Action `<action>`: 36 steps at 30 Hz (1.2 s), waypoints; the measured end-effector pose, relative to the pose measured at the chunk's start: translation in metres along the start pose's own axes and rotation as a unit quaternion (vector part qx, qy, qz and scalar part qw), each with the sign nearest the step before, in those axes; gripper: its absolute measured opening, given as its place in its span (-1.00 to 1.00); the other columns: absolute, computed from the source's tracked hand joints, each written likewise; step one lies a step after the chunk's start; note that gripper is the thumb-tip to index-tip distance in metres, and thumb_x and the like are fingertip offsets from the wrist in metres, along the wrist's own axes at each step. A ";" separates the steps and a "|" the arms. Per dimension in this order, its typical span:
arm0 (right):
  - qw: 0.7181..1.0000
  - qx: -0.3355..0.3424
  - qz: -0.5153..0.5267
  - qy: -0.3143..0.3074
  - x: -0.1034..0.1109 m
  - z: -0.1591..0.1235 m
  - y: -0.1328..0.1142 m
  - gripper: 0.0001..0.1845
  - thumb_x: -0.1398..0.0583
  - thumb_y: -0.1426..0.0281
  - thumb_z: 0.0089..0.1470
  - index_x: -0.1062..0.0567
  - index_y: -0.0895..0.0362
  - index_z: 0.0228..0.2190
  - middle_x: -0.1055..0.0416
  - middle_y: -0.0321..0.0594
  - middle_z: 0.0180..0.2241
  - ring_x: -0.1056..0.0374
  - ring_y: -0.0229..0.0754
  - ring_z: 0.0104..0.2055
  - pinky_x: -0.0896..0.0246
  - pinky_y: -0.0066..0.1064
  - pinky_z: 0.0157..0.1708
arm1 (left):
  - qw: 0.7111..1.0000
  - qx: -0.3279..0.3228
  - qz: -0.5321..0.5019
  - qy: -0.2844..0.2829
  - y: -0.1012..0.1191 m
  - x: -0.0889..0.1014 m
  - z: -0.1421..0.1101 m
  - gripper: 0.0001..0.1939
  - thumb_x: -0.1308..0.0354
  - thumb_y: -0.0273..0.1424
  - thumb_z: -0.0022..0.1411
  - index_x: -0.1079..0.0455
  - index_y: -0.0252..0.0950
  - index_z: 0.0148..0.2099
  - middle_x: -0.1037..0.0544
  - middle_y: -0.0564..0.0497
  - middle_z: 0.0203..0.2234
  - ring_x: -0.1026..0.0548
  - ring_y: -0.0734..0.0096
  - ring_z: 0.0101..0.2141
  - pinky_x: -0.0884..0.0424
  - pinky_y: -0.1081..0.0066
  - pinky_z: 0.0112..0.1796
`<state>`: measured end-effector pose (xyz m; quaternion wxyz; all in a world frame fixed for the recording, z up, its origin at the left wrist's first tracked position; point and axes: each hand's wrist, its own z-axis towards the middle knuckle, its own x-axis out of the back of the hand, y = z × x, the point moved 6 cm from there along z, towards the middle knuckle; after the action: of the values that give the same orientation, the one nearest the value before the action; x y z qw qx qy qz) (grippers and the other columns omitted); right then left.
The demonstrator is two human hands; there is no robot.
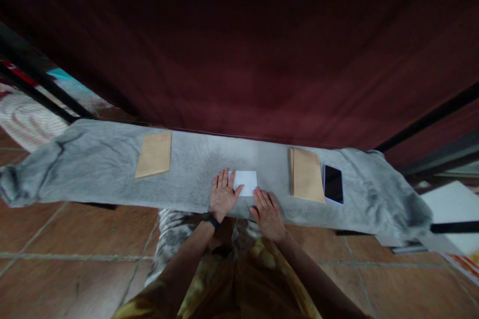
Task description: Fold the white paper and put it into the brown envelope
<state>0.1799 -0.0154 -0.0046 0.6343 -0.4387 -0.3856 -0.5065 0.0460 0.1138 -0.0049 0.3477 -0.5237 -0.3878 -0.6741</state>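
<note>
A small white sheet of paper [247,179], perhaps folded, lies flat on the grey cloth in front of me. Across its left end rests my left hand [223,194], palm down with the fingers stretched out; a dark band circles that wrist. My right hand [268,212] lies flat at the paper's lower right corner, fingers extended. Neither hand grips anything. To the left is a brown paper envelope [153,154]. On the right sits a small stack of similar brown envelopes [307,174], with a phone [333,184] beside it, its screen dark.
Grey cloth [194,159] covers a long narrow surface that ends near my knees. Behind it hangs a dark red curtain [239,60]. Black metal bars [430,117] stand at both ends. Brown floor tiles [93,234] show below, and a white board [454,209] is at the right.
</note>
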 end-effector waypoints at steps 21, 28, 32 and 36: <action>0.998 -0.025 0.048 0.018 -0.005 -0.003 0.003 -0.49 -0.04 0.29 0.34 -0.36 0.24 0.22 -0.36 -0.02 0.21 -0.24 0.00 0.29 0.13 -0.05 0.36 | 0.978 -0.181 -0.074 -0.073 0.071 -0.021 0.035 -0.37 0.27 -0.10 0.48 -0.02 -0.29 0.44 -0.10 -0.08 0.40 0.00 0.24 0.39 0.08 0.10 0.35; 0.999 -0.014 0.039 0.017 -0.004 -0.005 0.002 -0.48 -0.01 0.28 0.36 -0.32 0.25 0.24 -0.33 -0.03 0.24 -0.21 0.00 0.30 0.13 -0.05 0.35 | 0.982 -0.167 -0.071 -0.052 0.062 -0.017 0.025 -0.34 0.29 -0.08 0.48 -0.04 -0.36 0.43 -0.10 -0.13 0.40 -0.01 0.24 0.39 0.09 0.13 0.35; 1.000 0.002 0.024 0.017 -0.004 -0.006 0.001 -0.46 0.01 0.30 0.37 -0.25 0.24 0.29 -0.29 -0.02 0.26 -0.18 0.00 0.31 0.13 -0.04 0.34 | 0.987 -0.141 -0.054 -0.046 0.042 -0.013 0.020 -0.32 0.27 -0.06 0.47 -0.05 -0.37 0.43 -0.10 -0.16 0.40 -0.02 0.21 0.39 0.09 0.11 0.35; 1.000 0.014 0.006 0.015 -0.006 -0.008 0.001 -0.44 0.01 0.30 0.38 -0.21 0.25 0.30 -0.29 0.01 0.26 -0.17 0.00 0.32 0.12 -0.04 0.33 | 0.993 -0.112 -0.025 -0.041 0.019 -0.006 0.014 -0.32 0.26 -0.05 0.46 -0.02 -0.34 0.44 -0.11 -0.16 0.39 -0.01 0.17 0.39 0.11 0.05 0.35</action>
<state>0.1806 -0.0212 -0.0129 0.6489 -0.4244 -0.3802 -0.5043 0.0704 0.1181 -0.0058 0.2538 -0.5765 -0.3367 -0.6999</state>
